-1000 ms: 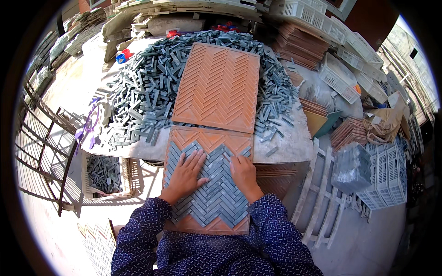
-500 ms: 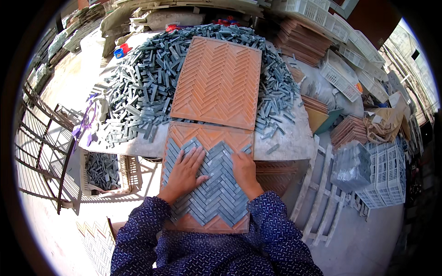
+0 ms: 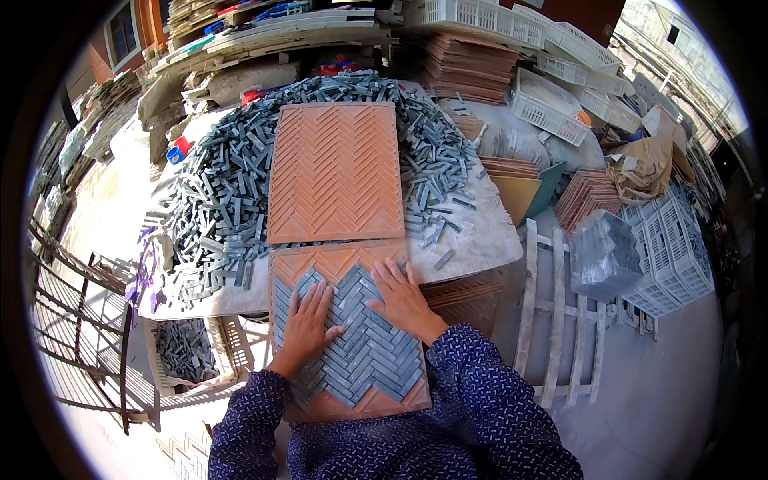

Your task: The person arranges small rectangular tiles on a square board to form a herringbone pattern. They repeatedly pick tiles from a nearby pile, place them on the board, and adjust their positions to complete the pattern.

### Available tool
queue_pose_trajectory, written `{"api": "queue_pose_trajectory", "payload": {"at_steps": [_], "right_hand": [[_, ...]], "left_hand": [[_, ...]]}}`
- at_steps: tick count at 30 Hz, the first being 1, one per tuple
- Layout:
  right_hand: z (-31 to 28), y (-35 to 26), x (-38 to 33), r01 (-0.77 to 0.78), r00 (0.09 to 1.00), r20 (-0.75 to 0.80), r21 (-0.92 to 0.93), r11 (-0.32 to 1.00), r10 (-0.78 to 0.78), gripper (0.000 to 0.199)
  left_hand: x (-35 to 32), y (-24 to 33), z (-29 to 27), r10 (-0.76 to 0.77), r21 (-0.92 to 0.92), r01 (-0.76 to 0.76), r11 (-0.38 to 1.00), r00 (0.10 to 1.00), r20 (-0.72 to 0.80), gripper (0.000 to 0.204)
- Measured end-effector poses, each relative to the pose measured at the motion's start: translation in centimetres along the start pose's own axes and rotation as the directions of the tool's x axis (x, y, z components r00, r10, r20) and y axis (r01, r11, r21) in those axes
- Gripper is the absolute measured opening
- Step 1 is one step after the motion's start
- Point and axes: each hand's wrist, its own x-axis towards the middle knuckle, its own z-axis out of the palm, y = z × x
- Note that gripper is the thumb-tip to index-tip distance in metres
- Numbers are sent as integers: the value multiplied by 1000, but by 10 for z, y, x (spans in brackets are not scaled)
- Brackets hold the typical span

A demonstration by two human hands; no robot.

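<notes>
Grey stone-like strips (image 3: 364, 344) sit in a herringbone right in front of you, filling most of the lower terracotta-coloured tray (image 3: 340, 254), whose top and bottom ends show bare orange grooves. Your left hand (image 3: 306, 326) lies palm down on the left part of the pattern, fingers stretched out; your right hand (image 3: 402, 300) spreads over its upper right part. Neither hand grasps anything; how hard they press, I cannot tell.

Your pale, dusty worktable (image 3: 488, 240) bears a broad heap of loose strips (image 3: 228, 192), with a second grooved tray (image 3: 336, 172) lying against it, beyond the first. The lower tray juts past the table's near edge towards you.

Around you, sunlight and barred shadows cross the floor (image 3: 640, 384). To your left are a curved metal rack (image 3: 124, 352) and a plastic crate (image 3: 228, 348) holding more strips. To your right lie a whitish slatted pallet (image 3: 558, 320), stacked white crates (image 3: 672, 248) and crumpled brown paper (image 3: 644, 166). Brown trays (image 3: 470, 68) are piled behind the table.
</notes>
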Motion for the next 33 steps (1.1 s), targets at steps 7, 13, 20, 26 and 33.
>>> {"api": "queue_pose_trajectory", "payload": {"at_steps": [7, 13, 20, 26, 33], "right_hand": [[6, -1, 8, -3, 1000, 29, 42, 999, 2, 60], [-17, 34, -4, -83, 974, -190, 207, 975, 123, 54], [5, 32, -5, -75, 996, -51, 59, 995, 78, 72], [-20, 45, 5, -106, 977, -157, 243, 964, 147, 57], [-17, 59, -1, -128, 940, -280, 250, 960, 198, 29]], "left_hand": [[56, 14, 26, -96, -133, 85, 987, 992, -78, 71], [54, 19, 33, -118, -50, 115, 992, 991, -69, 72], [56, 27, 28, -62, 34, 65, 997, 994, -87, 74], [46, 22, 30, -105, -11, 105, 994, 989, -105, 77], [32, 41, 28, -94, -4, 94, 996, 995, -26, 83]]}}
